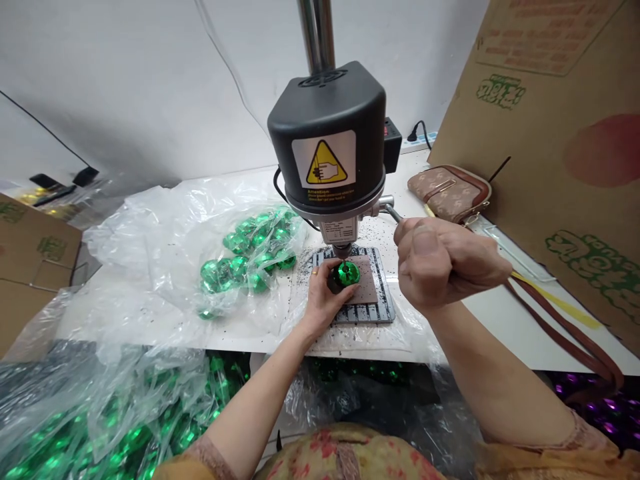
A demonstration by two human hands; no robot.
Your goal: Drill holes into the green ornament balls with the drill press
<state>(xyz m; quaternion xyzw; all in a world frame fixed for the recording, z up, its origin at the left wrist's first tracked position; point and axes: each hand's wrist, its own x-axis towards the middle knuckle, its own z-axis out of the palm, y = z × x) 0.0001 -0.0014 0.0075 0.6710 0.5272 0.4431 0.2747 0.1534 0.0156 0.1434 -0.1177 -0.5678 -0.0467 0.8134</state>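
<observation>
Bracing the green faceted ball [349, 273] over the square pad [369, 290] beneath the drill chuck [343, 251], the left hand [323, 293] grips its side, probably against spinning; at three o'clock, the right hand [440, 263] wraps its fingers round the feed lever [393, 213], presumably for controlled pressure.

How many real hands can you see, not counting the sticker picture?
2: the left hand holds a shiny green ball under the drill; the right hand grips the drill's lever. No others show.

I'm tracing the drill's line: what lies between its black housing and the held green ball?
In the head view, a labelled pale section, a chuck and thin bit lead down to the held green ball.
</observation>
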